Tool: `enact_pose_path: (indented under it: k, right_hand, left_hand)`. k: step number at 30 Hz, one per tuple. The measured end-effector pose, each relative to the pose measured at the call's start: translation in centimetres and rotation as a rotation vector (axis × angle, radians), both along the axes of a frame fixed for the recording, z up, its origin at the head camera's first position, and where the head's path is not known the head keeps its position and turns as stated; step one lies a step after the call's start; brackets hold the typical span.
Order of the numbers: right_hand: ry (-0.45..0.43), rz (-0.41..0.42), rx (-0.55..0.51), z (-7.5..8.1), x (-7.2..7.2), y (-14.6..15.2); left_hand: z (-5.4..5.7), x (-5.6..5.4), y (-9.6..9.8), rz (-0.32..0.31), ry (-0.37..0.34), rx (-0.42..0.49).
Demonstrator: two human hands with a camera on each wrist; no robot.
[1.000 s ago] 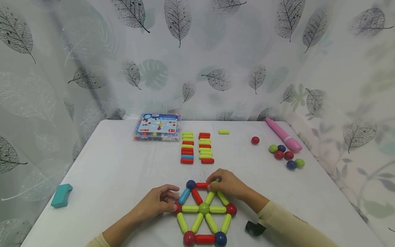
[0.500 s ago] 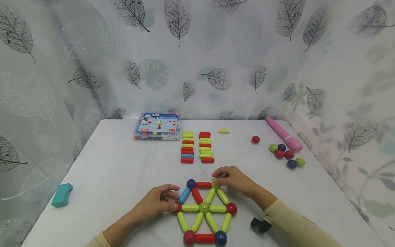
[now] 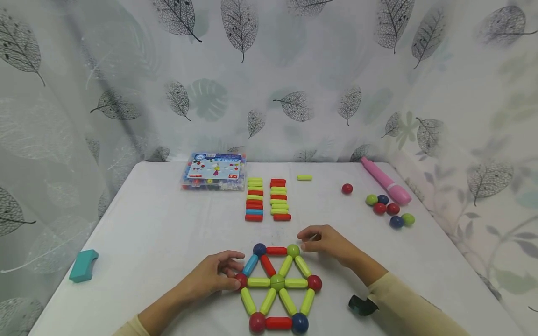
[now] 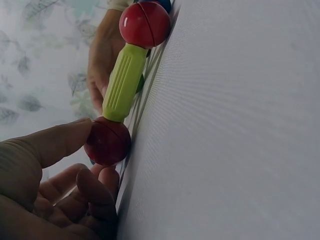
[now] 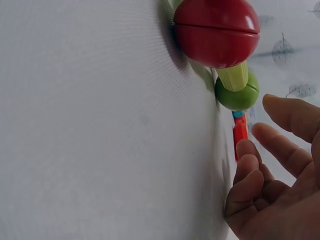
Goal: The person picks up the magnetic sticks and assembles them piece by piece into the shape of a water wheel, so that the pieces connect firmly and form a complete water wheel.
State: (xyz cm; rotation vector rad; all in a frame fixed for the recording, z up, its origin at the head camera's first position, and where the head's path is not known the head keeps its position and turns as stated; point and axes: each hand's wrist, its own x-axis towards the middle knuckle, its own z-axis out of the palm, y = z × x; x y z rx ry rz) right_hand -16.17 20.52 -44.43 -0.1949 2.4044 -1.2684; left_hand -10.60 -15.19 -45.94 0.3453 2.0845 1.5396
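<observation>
In the head view, a hexagon of coloured rods and balls lies on the table, with a green ball point(image 3: 277, 283) at its centre. My left hand point(image 3: 216, 274) rests beside the left corner, its thumb touching a red ball point(image 4: 108, 142) and its other fingers loosely bent near the blue rod point(image 3: 250, 264). A yellow-green rod point(image 4: 125, 82) joins that ball. At the far right corner, my right hand point(image 3: 325, 241) hovers just beside another green ball point(image 5: 239, 94), fingers relaxed and apart from it. Nothing is between the right hand's thumb and fingers.
Two columns of loose rods point(image 3: 254, 200) lie beyond the hexagon, near a clear plastic case point(image 3: 213, 171). Several balls point(image 3: 380, 208) and a pink tapered stick point(image 3: 385, 181) lie at the far right. A teal block point(image 3: 84, 266) sits at the left; a dark object point(image 3: 363, 305) is near the right sleeve.
My right hand has let go of the green ball at the far right corner and moved away to the right, uncovering it. The left hand stays in place at the red ball.
</observation>
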Motion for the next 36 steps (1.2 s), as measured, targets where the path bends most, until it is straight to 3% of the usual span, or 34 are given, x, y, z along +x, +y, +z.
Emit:
enact_pose_path:
  k: [5,8,14,18,23,26,31,36]
  right_hand:
    - [0.025,-0.008,0.013,0.0,-0.4,-0.2]
    - [0.086,-0.051,0.05,0.2,-1.7,0.1]
    - [0.207,-0.176,0.134,0.6,-8.0,1.1]
    - [0.2,-0.258,0.16,0.6,-12.4,1.4]
    - [0.186,-0.283,0.203,0.6,-15.6,1.4]
    - [0.197,-0.266,0.302,0.5,-16.8,1.3]
    - [0.142,-0.21,0.52,-0.2,-17.7,0.5]
    - [0.251,-0.191,0.631,-0.3,-17.6,-0.1]
  left_hand:
    - [0.0,-0.1,-0.1,-0.009,0.017,-0.025]
    - [0.0,-0.1,-0.2,-0.009,0.025,-0.024]
    - [-0.3,-0.3,-0.1,0.024,0.061,-0.056]
    - [-0.5,-0.3,0.1,0.049,0.077,-0.066]
    - [-0.7,-0.4,0.5,0.045,0.095,-0.078]
    - [-0.6,-0.5,0.6,0.041,0.101,-0.083]
    - [-0.7,-0.5,0.6,0.039,0.102,-0.084]
    - [-0.6,-0.4,0.3,0.052,0.102,-0.086]
